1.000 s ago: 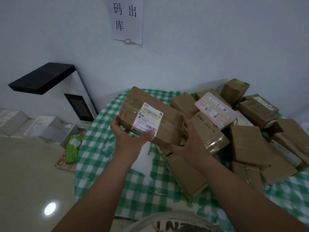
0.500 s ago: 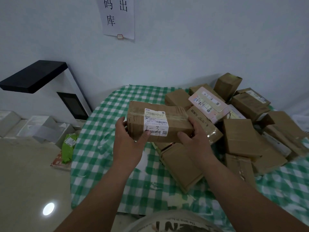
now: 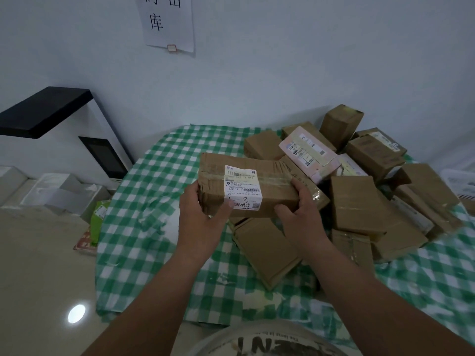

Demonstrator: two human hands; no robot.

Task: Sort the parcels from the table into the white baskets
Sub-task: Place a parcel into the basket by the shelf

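Note:
I hold a brown cardboard parcel (image 3: 277,183) above the table, its white label facing me with "1-3" handwritten on it. My left hand (image 3: 200,217) grips its left end, thumb on the front. My right hand (image 3: 300,214) grips its right end. A pile of several brown parcels (image 3: 359,201) covers the right half of the table with the green checked cloth (image 3: 154,191). A pink parcel (image 3: 308,152) lies on top of the pile. Part of a white basket (image 3: 460,183) shows at the far right edge.
A white and black machine (image 3: 64,129) stands left of the table by the wall. White boxes (image 3: 51,194) and a green packet (image 3: 99,214) lie on the beige floor beside it. A paper sign (image 3: 167,21) hangs on the wall.
The parcel has been turned from tilted to level, with its label now facing me square on. Both hands stayed on it and brought it slightly lower and nearer.

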